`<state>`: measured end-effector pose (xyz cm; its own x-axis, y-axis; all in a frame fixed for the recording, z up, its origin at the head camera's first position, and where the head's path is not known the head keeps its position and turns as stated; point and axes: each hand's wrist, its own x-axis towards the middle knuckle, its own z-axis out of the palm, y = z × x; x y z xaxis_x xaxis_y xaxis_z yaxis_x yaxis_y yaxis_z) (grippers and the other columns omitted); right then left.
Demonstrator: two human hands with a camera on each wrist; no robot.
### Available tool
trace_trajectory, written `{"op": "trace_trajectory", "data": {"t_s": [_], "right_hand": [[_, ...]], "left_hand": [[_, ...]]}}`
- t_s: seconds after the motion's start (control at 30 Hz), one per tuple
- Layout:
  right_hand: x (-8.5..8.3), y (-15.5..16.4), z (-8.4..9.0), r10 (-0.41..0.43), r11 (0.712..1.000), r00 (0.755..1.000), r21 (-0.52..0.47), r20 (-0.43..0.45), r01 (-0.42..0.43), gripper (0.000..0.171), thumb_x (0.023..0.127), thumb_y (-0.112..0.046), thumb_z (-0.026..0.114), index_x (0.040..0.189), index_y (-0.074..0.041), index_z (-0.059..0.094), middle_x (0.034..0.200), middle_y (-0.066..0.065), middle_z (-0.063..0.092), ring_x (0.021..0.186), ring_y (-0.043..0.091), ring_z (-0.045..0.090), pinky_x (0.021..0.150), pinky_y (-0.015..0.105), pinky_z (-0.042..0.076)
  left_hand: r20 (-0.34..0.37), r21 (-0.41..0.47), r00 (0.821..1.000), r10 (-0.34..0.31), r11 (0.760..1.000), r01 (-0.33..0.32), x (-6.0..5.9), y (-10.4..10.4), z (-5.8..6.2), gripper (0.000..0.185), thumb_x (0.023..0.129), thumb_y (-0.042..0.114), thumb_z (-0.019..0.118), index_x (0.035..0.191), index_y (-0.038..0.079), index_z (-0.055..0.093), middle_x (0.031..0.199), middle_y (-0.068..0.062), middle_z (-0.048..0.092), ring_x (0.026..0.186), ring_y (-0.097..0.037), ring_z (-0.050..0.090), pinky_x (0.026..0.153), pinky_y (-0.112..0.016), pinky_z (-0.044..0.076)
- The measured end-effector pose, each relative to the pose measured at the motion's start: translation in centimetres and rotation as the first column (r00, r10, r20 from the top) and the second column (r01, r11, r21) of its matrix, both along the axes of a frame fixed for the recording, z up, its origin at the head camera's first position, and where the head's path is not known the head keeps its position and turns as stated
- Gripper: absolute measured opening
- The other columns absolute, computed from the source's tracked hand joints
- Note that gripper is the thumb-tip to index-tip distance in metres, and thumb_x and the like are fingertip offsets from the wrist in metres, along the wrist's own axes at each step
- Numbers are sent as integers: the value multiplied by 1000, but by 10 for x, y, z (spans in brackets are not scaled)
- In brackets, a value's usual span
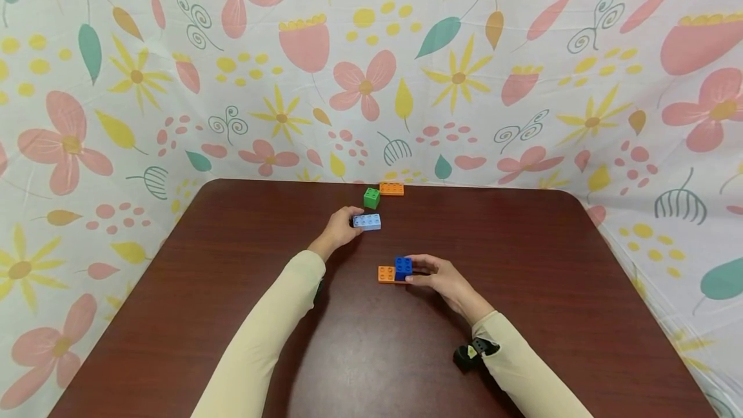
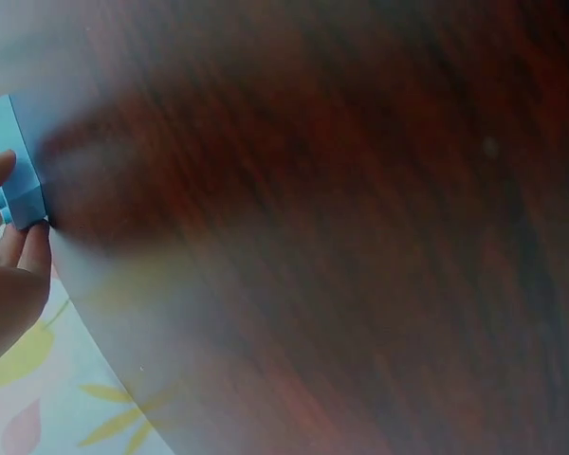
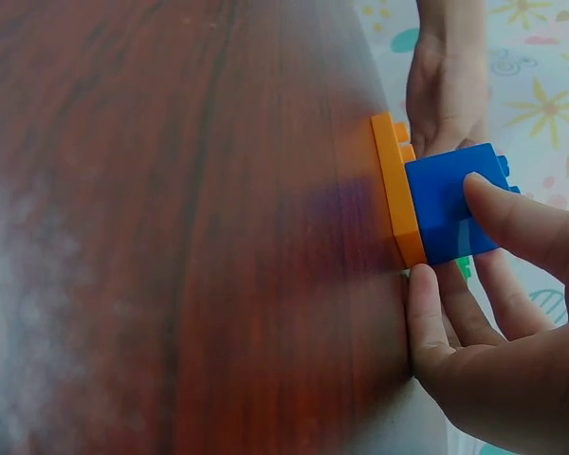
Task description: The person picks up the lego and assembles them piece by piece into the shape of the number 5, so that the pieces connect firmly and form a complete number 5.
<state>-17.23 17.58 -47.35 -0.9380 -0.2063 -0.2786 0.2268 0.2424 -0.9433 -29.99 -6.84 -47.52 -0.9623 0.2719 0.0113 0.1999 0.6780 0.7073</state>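
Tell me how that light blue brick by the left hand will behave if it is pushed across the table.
The light blue brick looks like rigid moulded plastic, so it should probably stay stiff. It lies low and flat on the polished table, so it would likely slide rather than tip or roll. The left hand grips one end, so a push there might swing it round.

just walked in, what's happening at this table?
A person is handling toy bricks on a dark wooden table. The right hand grips a blue brick sitting on an orange plate. The left hand holds a light blue brick farther back. A green brick and another orange brick lie untouched near the far edge.
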Motion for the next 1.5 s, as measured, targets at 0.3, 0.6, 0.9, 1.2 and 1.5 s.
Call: {"op": "trace_trajectory", "data": {"t_s": [0.3, 0.6, 0.9, 1.2, 1.5], "right_hand": [[0, 0, -3, -4, 1000, 1000, 3, 11, 4, 55, 84, -14, 75, 134, -5, 54, 133, 18, 54, 124, 35, 49, 97, 44, 45], [1, 0, -6, -17, 1000, 1000, -4, 17, 17, 52, 84, -13, 75, 132, -6, 56, 131, 15, 56, 121, 31, 50, 98, 45, 44], [1, 1, -6, -22, 1000, 1000, -7, 13, 23, 52, 84, -14, 75, 132, -6, 56, 130, 14, 57, 120, 30, 51, 98, 45, 44], [-1, 0, -3, -15, 1000, 1000, -6, 20, 15, 53, 84, -13, 75, 133, -6, 56, 131, 15, 56, 121, 30, 51, 99, 46, 43], [-2, 1, -3, -18, 1000, 1000, -17, 15, 18, 53, 84, -12, 75, 132, -6, 56, 129, 14, 57, 120, 30, 52, 97, 43, 45]], "left_hand": [[9, -44, 1000, -3, 999, 4, 2, 0, -3, 38, 88, 4, 68, 126, 3, 61, 124, -16, 56, 113, -29, 53, 97, -40, 45], [10, -46, 1000, -8, 999, 8, 5, -1, -3, 35, 89, 4, 67, 124, 3, 62, 118, -15, 57, 105, -27, 54, 94, -40, 46], [9, -31, 1000, -18, 999, 19, 5, -5, -2, 34, 90, 3, 66, 123, 3, 62, 116, -15, 57, 102, -26, 52, 92, -40, 46], [2, -1, 1000, -20, 1000, 20, 9, -10, 3, 34, 90, 3, 66, 124, 4, 62, 121, -15, 56, 106, -28, 53, 94, -41, 46], [-9, 8, 1000, -18, 1000, 18, 11, -14, 10, 35, 89, 5, 67, 124, 6, 62, 121, -14, 56, 106, -27, 52, 94, -40, 46]]}}
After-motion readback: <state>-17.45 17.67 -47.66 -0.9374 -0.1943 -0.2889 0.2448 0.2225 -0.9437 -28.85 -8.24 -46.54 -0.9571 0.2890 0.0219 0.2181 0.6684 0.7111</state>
